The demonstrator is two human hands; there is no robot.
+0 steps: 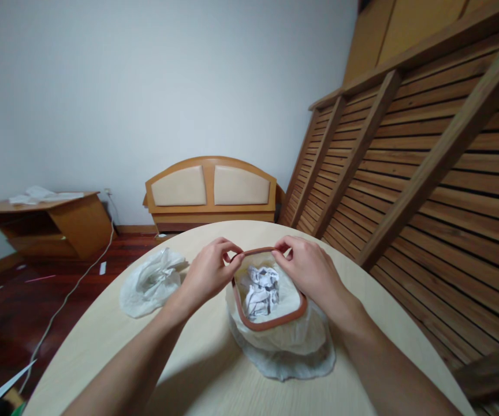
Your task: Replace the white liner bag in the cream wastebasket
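A small trash bin stands on the round table, its brown rim (271,325) pressed over a pale translucent bag (290,355) that hangs down outside and spreads toward me. Crumpled printed paper (262,293) lies inside. My left hand (215,266) pinches the rim at its far left corner, thumb and finger closed on it. At the far right corner, my right hand (304,263) grips the rim the same way. Beyond my left forearm, on the table's left side, sits a bunched pale plastic bag (149,283); what it holds, if anything, I cannot tell.
The round light-wood table (201,364) has its curved edge all around. Slatted wooden panels (405,190) lean along the right. A headboard (210,185) stands against the wall behind. At the left are a low desk (76,225) and a white cable (65,297) across the floor.
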